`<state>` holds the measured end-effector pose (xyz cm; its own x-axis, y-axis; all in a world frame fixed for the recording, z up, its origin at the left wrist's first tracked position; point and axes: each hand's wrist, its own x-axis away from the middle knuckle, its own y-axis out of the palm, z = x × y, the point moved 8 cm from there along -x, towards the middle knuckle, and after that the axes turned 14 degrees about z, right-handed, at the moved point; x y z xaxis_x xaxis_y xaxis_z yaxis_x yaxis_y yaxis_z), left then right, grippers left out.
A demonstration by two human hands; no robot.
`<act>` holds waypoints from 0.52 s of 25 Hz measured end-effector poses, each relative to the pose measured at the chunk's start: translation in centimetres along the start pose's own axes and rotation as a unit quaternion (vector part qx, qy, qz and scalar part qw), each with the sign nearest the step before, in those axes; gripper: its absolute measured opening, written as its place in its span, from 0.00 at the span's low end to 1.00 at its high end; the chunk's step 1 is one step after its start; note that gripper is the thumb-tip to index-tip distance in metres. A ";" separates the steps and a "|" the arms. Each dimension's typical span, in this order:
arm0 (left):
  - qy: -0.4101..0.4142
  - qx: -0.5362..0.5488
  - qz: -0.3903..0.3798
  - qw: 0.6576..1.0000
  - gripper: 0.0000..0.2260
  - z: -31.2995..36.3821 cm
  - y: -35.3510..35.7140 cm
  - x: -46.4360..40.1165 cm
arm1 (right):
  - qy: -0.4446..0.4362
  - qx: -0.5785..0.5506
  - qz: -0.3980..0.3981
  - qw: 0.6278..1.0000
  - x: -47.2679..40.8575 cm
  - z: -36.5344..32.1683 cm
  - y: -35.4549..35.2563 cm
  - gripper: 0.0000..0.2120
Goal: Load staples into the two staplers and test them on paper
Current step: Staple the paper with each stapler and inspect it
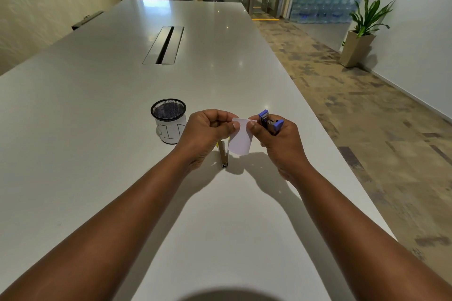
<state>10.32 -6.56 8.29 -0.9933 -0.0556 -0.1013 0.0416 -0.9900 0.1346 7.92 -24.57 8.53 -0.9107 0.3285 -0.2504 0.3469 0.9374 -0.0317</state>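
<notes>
above the white surface [102, 110], the left hand [204, 131] pinches a small paper slip [241, 138] while the right hand [276, 140] grips a blue stapler [270, 121] and touches the slip's right edge. the paper looks light, floppy; best held by its edges. a second stapler [223, 154] lies below.

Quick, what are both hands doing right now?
Left hand: pinches the paper slip.
Right hand: grips the blue stapler, thumb pinching the slip.
</notes>
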 end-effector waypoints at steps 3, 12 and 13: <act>-0.008 0.015 -0.002 1.000 0.05 -0.1 0.1 0.0 | -0.002 0.002 -0.003 1.000 -0.1 0.0 0.0 0.05; -0.013 0.011 -0.006 1.000 0.05 -0.2 0.2 0.1 | -0.001 -0.002 -0.008 1.000 0.0 0.1 0.0 0.02; -0.013 0.013 -0.005 1.000 0.05 -0.2 0.2 0.1 | 0.001 -0.007 -0.012 1.000 0.1 0.2 0.0 0.01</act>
<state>10.26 -6.77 8.07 -0.9961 -0.0416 -0.0779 0.0287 -0.9868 0.1591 7.90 -24.54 8.36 -0.9194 0.3054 -0.2479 0.3213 0.9467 -0.0252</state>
